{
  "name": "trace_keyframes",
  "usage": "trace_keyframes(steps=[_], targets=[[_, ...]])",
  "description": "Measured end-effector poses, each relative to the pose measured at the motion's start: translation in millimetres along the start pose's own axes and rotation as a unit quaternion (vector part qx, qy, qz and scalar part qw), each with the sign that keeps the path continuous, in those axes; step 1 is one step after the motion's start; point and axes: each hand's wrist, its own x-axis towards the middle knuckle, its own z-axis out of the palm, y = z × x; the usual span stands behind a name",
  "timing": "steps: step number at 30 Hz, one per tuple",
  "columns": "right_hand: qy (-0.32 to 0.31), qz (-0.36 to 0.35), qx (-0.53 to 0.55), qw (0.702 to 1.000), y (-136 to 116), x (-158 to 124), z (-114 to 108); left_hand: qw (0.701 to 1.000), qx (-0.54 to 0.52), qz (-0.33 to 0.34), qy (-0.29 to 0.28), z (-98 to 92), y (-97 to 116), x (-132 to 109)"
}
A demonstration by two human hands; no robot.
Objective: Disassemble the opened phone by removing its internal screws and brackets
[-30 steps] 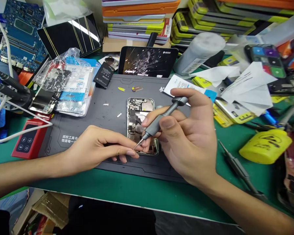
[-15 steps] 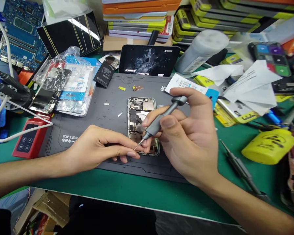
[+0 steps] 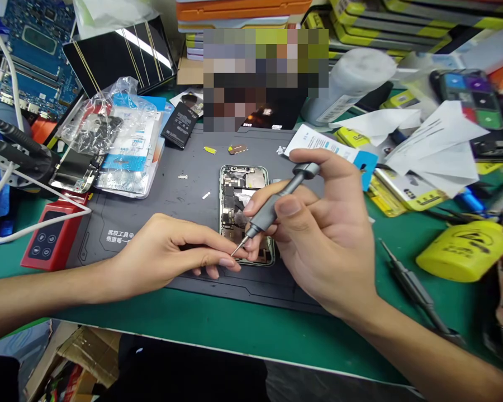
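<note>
Half the opened phone (image 3: 240, 192) hidden behind screwdriver-holding right hand (image 3: 327, 234).

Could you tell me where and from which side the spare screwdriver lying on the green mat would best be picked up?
Probably the thick grey handle of the spare screwdriver, from above, fingers across it. It lies flat on the green mat, thin tip toward the phone; the handle is its widest part.

A red control box (image 3: 52, 234) sits at the grey mat's (image 3: 151, 190) left edge. A clear plastic bag (image 3: 109, 120) of parts lies above it, near a blue circuit board (image 3: 33, 50). A yellow bottle (image 3: 465, 251) lies far right, beside a spare screwdriver (image 3: 414, 293).
</note>
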Motion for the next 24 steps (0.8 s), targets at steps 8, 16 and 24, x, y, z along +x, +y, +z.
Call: trace_keyframes(steps=[8, 16, 24], targets=[[0.015, 0.035, -0.006, 0.999, -4, 3, -2, 1.000, -0.006, -0.015, -0.004, 0.2, 1, 2], [0.043, -0.205, -0.184, 0.960, 1, 11, -9, 0.989, 0.130, 0.050, -0.041, 1.7, 5, 3], [-0.034, -0.332, -0.368, 0.868, 15, 11, -12, 0.999, 0.049, 0.017, 0.004, 1.4, 5, 1]])
